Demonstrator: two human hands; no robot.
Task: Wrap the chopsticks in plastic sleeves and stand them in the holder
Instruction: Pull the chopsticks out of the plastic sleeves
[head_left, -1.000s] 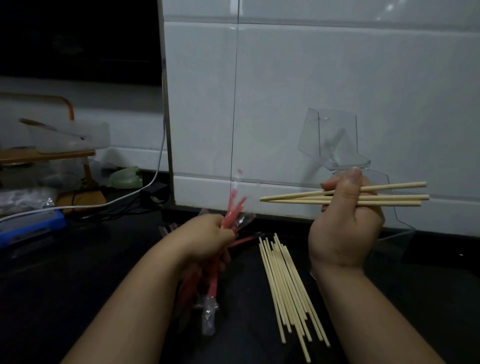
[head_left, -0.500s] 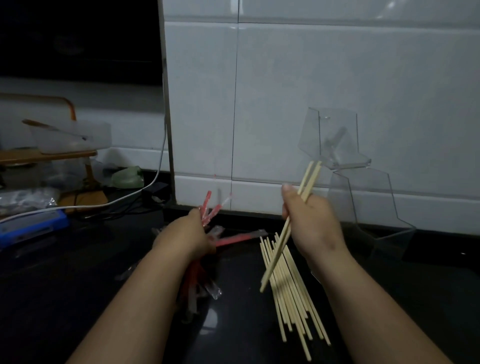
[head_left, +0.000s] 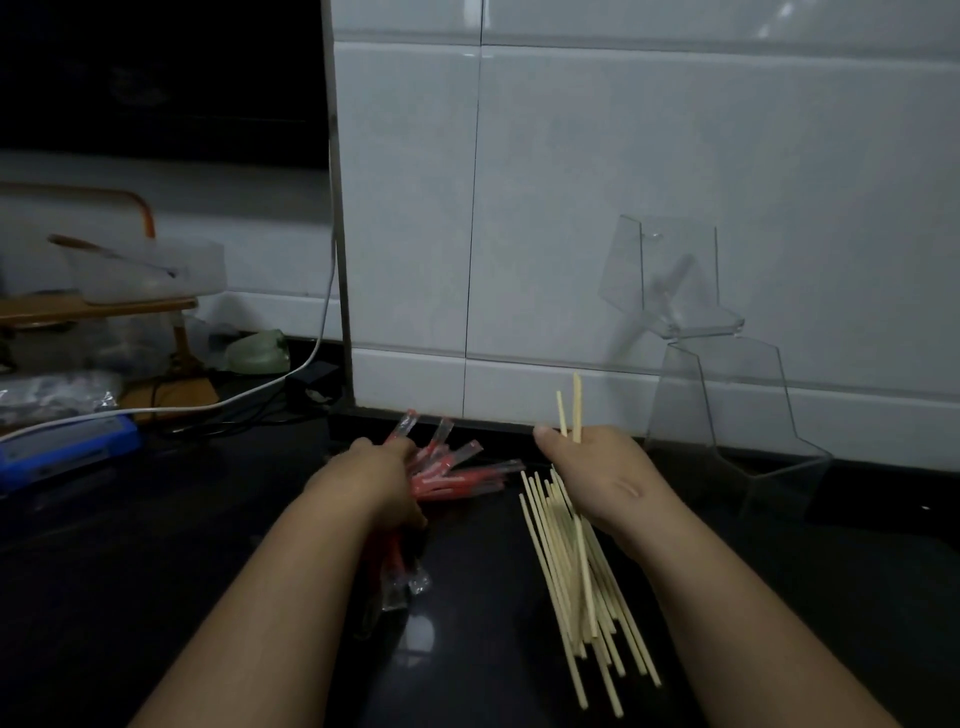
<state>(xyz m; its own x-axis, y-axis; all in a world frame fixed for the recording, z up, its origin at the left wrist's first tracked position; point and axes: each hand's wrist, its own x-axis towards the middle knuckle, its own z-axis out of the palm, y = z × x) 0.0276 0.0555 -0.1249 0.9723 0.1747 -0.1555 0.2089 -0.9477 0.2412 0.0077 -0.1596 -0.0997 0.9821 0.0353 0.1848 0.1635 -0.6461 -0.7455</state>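
On the counter (head_left: 156, 597), work barely begun, by my reading. The clear holder (head_left: 727, 415), beyond and right of the right hand (head_left: 597, 478), shows no chopsticks standing in it. The loose chopsticks (head_left: 571, 582) lie bare under that wrist. Left hand (head_left: 379, 483) clutches the red sleeves (head_left: 452, 470), fanned past its knuckles. Right hand pinches two bare chopsticks (head_left: 575, 410), tips up; none sleeved yet.

left hand (head_left: 382, 475) grips red sleeves (head_left: 452, 467); right hand (head_left: 597, 478) holds chopsticks (head_left: 575, 410).

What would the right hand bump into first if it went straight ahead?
Probably the white tiled wall; the right hand points its chopsticks there. The clear holder sits just right, depth unclear.
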